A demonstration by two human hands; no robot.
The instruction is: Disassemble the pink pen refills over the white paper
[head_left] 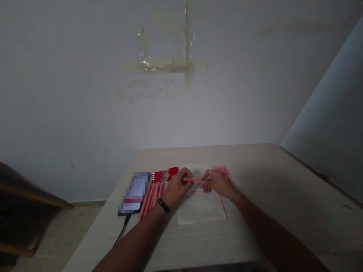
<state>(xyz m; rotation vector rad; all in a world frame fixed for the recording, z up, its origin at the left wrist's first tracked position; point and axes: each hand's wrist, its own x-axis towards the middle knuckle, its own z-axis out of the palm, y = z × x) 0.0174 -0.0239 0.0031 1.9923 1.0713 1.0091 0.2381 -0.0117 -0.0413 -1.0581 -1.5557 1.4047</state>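
Note:
Both my hands meet over a white sheet of paper [201, 209] on a pale wooden table [269, 189]. My left hand [177, 187] and my right hand [217, 182] are each closed on one end of a pink pen [193, 179] held level between them. A row of pink pens with red caps [157, 187] lies just left of my left hand. Another bunch of pink pen barrels [225, 172] lies behind my right hand, partly hidden by it. A dark band sits on my left wrist [163, 205].
A phone [135, 194] lies at the table's left edge with a dark cable [122, 230] hanging off it. A grey wall with old tape marks [170, 64] stands behind the table. A dark wooden chair [22, 211] is at the far left.

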